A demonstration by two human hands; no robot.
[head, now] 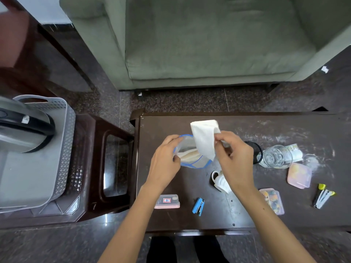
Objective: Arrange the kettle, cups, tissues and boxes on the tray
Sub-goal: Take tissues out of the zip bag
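My left hand (166, 158) grips the open mouth of a clear tissue packet with blue edging (190, 158) above the dark table. My right hand (232, 154) pinches a white tissue (204, 139) that stands up out of the packet. A steel kettle with a black handle (22, 128) sits on the grey tray (62, 141) at the left. On the table lie a white cup on its side (220, 182), a glass cup on its side (276, 157), and pink boxes (299, 175), (272, 200), (167, 201).
The tray rests on a brown plastic stool (114, 164) left of the table (256, 130). A blue stapler (198, 205), a black mesh holder (255, 150) and a bundle of pens (322, 195) lie on the table. A green sofa (209, 44) stands beyond.
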